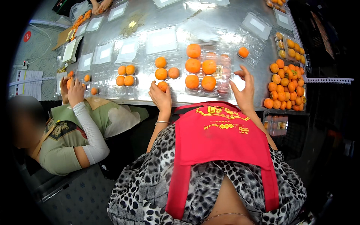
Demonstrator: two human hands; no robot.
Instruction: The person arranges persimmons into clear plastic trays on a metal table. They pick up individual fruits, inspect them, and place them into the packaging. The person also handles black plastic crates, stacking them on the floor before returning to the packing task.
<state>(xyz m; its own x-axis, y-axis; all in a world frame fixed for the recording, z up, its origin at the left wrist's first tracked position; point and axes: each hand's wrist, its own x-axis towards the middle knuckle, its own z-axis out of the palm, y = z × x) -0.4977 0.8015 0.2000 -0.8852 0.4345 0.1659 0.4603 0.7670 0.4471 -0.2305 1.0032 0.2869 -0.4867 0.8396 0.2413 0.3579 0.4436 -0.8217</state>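
Note:
My left hand [161, 96] has its fingers around an orange persimmon [162, 86] at the near end of a clear plastic tray [149, 81]. Three more persimmons [161, 73] sit beyond it in that tray. Fingers apart and holding nothing, my right hand [244, 88] hovers at the right side of a larger clear plastic clamshell pack [194, 92]. Several large persimmons [193, 65] show plainly in its left part; paler fruit [224, 73] on its right shows through clear plastic.
Right of my hand is a heap of persimmons [285, 87], with filled packs [291, 49] behind. A lone persimmon [243, 52] lies in another tray. White-lined trays [161, 40] cross the metal table [180, 24]. At left a co-worker [76, 135] handles fruit; another person's hands [99, 6] appear far off.

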